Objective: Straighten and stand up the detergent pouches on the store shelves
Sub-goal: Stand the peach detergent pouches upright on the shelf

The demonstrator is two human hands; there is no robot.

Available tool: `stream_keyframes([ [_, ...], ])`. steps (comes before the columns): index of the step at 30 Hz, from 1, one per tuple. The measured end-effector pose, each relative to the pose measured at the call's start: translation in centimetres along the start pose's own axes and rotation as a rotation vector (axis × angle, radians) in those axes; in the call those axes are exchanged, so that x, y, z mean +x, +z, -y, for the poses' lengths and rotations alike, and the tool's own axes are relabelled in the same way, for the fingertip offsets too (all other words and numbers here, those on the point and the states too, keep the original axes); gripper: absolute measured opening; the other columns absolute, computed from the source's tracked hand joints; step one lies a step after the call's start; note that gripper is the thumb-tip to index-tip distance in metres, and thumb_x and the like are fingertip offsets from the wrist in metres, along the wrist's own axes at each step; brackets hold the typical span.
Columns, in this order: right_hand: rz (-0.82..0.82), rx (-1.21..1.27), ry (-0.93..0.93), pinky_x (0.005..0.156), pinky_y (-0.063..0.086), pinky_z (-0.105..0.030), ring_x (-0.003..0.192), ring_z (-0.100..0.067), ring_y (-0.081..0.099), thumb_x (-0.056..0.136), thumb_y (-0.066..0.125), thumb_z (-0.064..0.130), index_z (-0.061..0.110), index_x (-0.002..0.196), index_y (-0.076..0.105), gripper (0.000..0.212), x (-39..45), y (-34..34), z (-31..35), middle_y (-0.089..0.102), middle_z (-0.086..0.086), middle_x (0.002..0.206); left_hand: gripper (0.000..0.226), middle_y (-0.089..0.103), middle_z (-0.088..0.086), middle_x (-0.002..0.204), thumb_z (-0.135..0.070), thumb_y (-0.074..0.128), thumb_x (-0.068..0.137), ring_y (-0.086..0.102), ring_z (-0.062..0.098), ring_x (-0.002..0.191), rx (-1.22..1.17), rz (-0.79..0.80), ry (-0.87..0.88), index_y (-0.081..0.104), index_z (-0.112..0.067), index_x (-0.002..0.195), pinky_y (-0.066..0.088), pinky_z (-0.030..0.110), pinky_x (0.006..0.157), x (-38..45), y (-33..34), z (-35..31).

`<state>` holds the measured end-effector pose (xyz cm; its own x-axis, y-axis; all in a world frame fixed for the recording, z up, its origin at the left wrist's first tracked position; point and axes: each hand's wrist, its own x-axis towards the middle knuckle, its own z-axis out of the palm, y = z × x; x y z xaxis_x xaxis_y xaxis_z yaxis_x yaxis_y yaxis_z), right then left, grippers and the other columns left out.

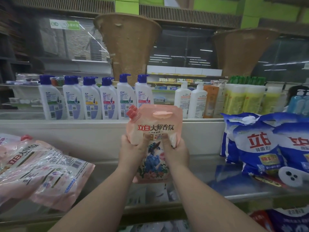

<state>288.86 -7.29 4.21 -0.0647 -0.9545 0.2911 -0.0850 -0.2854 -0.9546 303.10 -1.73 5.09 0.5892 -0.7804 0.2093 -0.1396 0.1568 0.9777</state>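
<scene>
**Pink Pouch Held Upright Over the Shelf: Seating Pending**

Progress. The shelf (107, 166) runs below and to both sides of my grip. To the right of my grip, the blue bags (260, 148) stand upright against the back panel, leaning slightly; I judge that group largely in order. To the left of my grip, the pink pouches (43, 171) lie flat and overlapping, one with its barcode side up. These remain to be stood up. One pouch is in hand, so I judge the task as early to midway for the pink group.

Item in hand. The pink pouch (154, 144) is upright between my hands, front label facing me. I cannot tell whether its base rests on the shelf or hangs just above it. The pouch is soft and full; the body bulges and dents under my thumbs, so I expect it to sag if released before the base is flattened.

Grip. My left hand (133, 153) clasps the left side of the pouch, thumb pressed on the front. My right hand (175, 153) clasps the right side likewise. Both hands are closed on the pouch at mid-height.

Details. The handle cutout (162, 114) sits at the top edge above my grip. The red cap (132, 111) sits at the upper left corner, angled outward.
</scene>
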Motion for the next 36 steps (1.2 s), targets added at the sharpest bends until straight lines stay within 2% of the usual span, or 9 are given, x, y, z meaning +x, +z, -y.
stream_keyframes([
  [2,0.021,-0.039,0.014,0.066,0.057,-0.030,0.079,-0.013,0.076,0.074,0.062,0.087,0.030,0.101,0.066,0.064,-0.1,-0.4,0.5,0.077,0.010,0.087,0.086,0.071,-0.001,0.111,-0.091,0.076,0.054,0.075,0.022,0.100,-0.002,0.005,-0.004,0.048,-0.032,0.109,0.064,0.051,0.085,-0.4,0.0,-0.5],
  [6,0.068,-0.113,0.023,0.078,0.064,-0.043,0.080,-0.016,0.078,0.064,0.057,0.102,0.035,0.100,0.062,0.076,-0.3,-1.1,0.5,0.078,0.010,0.090,0.078,0.066,-0.001,0.111,-0.074,0.080,0.070,0.069,0.016,0.100,0.016,-0.032,0.028,0.046,-0.022,0.116,0.058,0.038,0.079,-1.2,-0.1,-1.1],
  [9,0.096,-0.122,0.047,0.078,0.063,-0.040,0.083,-0.017,0.077,0.073,0.064,0.091,0.030,0.101,0.059,0.067,-0.6,-1.9,0.8,0.076,0.007,0.093,0.077,0.066,-0.002,0.112,-0.067,0.084,0.075,0.068,0.013,0.099,0.022,-0.055,0.034,0.044,-0.022,0.124,0.057,0.036,0.081,-1.6,-0.3,-1.3],
  [12,0.099,-0.140,0.044,0.071,0.057,-0.034,0.089,-0.018,0.072,0.083,0.068,0.078,0.026,0.102,0.056,0.057,-1.0,-2.7,1.1,0.071,0.004,0.098,0.093,0.064,-0.004,0.116,-0.079,0.080,0.063,0.067,0.013,0.102,0.051,-0.068,0.040,0.043,-0.025,0.129,0.056,0.036,0.083,-2.5,-0.6,-1.9],
  [17,0.076,-0.119,0.043,0.066,0.056,-0.031,0.093,-0.009,0.064,0.084,0.072,0.072,0.025,0.114,0.050,0.060,-2.6,-4.2,1.3,0.061,0.008,0.113,0.135,0.041,0.006,0.159,-0.102,0.067,0.051,0.045,0.032,0.145,0.186,-0.143,0.085,0.030,-0.028,0.159,0.046,0.063,0.115,-4.8,-1.7,-2.4],
  [22,0.071,-0.174,0.017,0.087,0.061,-0.040,0.118,-0.019,0.059,0.077,0.066,0.086,0.026,0.134,0.047,0.085,-3.9,-6.1,1.0,0.054,0.005,0.132,0.107,0.042,0.009,0.150,-0.084,0.074,0.071,0.048,0.027,0.136,0.239,-0.219,0.098,0.042,-0.020,0.151,0.050,0.055,0.108,-7.6,-1.8,-2.8],
  [27,0.062,-0.182,-0.005,0.082,0.052,-0.035,0.118,-0.017,0.059,0.074,0.065,0.091,0.028,0.132,0.048,0.087,-5.1,-8.4,1.5,0.057,0.006,0.133,0.078,0.060,-0.001,0.118,-0.079,0.071,0.075,0.063,0.018,0.109,0.182,-0.143,0.090,0.054,-0.021,0.123,0.058,0.033,0.075,-10.4,-1.0,-3.6],
  [30,0.081,-0.171,-0.005,0.083,0.053,-0.035,0.117,-0.017,0.059,0.070,0.063,0.095,0.030,0.131,0.047,0.090,-5.9,-9.7,1.7,0.056,0.007,0.132,0.078,0.067,-0.004,0.115,-0.080,0.069,0.076,0.069,0.016,0.104,0.105,-0.081,0.071,0.058,-0.023,0.128,0.066,0.044,0.081,-12.0,-0.4,-4.4],
  [36,0.119,-0.163,-0.025,0.067,0.040,-0.024,0.115,-0.016,0.057,0.077,0.064,0.086,0.026,0.133,0.048,0.084,-7.2,-12.2,2.2,0.055,0.005,0.130,0.065,0.066,-0.004,0.126,-0.069,0.067,0.091,0.068,0.017,0.111,0.099,-0.037,0.061,0.054,-0.030,0.141,0.066,0.042,0.084,-15.1,0.8,-5.4],
])
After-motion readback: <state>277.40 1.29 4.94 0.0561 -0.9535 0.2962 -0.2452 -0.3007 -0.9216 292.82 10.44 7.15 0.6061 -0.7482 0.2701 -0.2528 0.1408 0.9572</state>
